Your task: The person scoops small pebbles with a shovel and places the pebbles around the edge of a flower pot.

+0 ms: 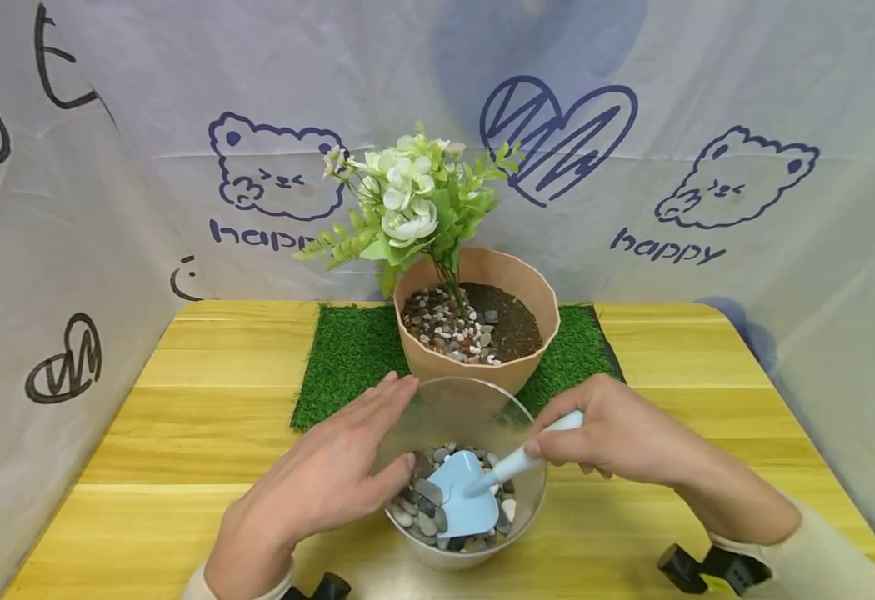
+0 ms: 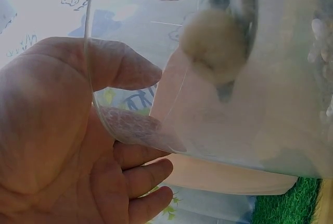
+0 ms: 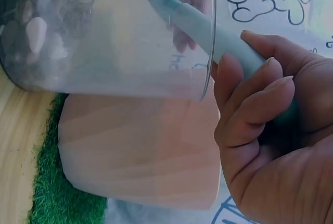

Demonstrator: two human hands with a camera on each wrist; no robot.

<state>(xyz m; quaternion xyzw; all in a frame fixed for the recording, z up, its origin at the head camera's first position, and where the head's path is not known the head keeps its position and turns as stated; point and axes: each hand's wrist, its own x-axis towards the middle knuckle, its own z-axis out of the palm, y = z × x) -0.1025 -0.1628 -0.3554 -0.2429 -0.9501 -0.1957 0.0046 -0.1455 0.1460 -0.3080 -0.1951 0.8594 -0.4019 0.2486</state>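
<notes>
A clear tub (image 1: 448,560) with grey, white and brown pebbles (image 1: 426,525) in its bottom stands at the near middle of the table. My right hand (image 1: 617,429) grips the pale handle of a small light blue garden shovel (image 1: 471,500) over the tub's right rim. The shovel's blade lies low in the tub, among the pebbles. My left hand (image 1: 332,467) is at the tub's left rim with straight fingers, its thumb over the opening. Through the tub wall in the left wrist view, a blurred beige round shape (image 2: 216,47) shows.
Right behind the tub, a peach flowerpot (image 1: 475,254) stands on a green turf mat (image 1: 347,358). It holds dark soil (image 1: 516,321), small pebbles on its left side, and white flowers (image 1: 407,196) with green leaves. A printed cloth (image 1: 422,83) hangs behind the wooden table (image 1: 205,400).
</notes>
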